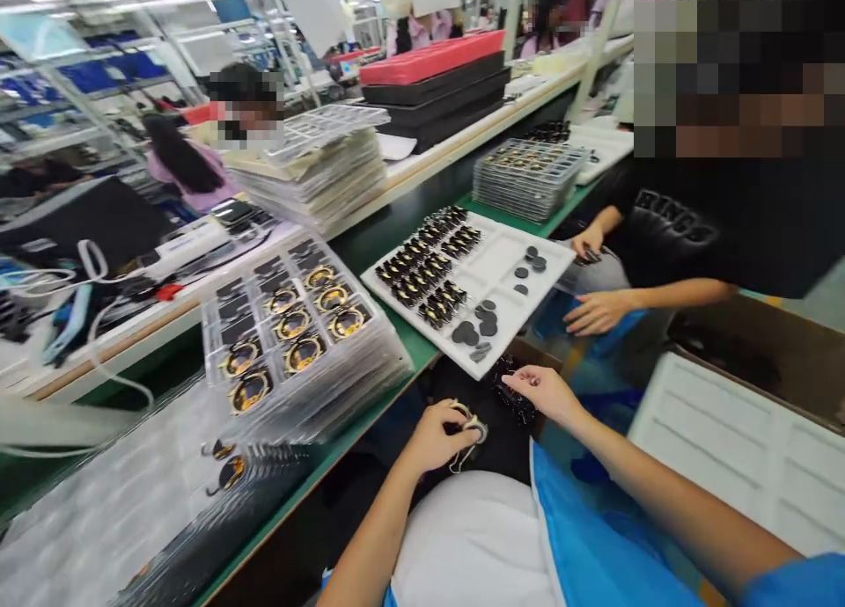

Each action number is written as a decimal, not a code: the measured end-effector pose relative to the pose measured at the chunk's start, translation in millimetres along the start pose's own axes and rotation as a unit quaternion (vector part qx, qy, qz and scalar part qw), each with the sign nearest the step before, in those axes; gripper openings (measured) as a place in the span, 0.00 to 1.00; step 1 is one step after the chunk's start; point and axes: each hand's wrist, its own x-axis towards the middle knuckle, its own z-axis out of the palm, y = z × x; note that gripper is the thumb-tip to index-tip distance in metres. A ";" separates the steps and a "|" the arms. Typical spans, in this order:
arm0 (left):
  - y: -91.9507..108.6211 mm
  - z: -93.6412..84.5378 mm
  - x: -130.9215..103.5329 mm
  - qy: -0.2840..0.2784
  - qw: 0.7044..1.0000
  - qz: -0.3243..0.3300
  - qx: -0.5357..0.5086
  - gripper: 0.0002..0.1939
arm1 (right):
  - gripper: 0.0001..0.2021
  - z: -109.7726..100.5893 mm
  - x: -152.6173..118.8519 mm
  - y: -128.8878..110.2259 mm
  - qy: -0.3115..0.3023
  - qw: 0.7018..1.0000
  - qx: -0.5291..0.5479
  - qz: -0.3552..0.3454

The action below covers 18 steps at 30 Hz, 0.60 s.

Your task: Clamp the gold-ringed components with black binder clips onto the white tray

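Observation:
My left hand is closed around a ring-shaped part with a pale rim, held above my lap. To its right, my right hand is pinched beside a heap of small black parts; what its fingertips hold, if anything, is too small to name. A white tray beyond my hands carries rows of black parts and loose dark discs. On the left stands a stack of clear trays, its top one holding gold-rimmed round parts.
Two round parts lie on clear trays at the lower left. Another person's hands are beyond the white tray. Further back are a clear tray stack and black and red trays. A white divided tray stands right.

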 end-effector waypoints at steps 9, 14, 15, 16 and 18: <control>-0.4 6.0 0.7 0.207 0.972 0.003 -0.114 0.14 | 0.27 41.3 -37.0 -32.9 -0.233 0.953 0.171 -0.087; -3.7 2.6 -7.9 0.271 0.957 0.021 -0.099 0.15 | 0.22 85.0 -45.9 -61.2 -0.229 0.911 0.343 -0.009; -5.4 0.6 -10.0 0.286 0.953 0.025 -0.097 0.16 | 0.23 85.9 -44.9 -61.0 -0.235 0.907 0.349 0.003; -7.4 -1.3 -11.5 0.305 0.947 0.027 -0.098 0.16 | 0.23 85.0 -43.8 -59.6 -0.244 0.903 0.354 0.010; -11.5 -3.0 -12.1 0.348 0.929 0.024 -0.122 0.18 | 0.23 80.9 -42.9 -55.8 -0.266 0.886 0.380 0.009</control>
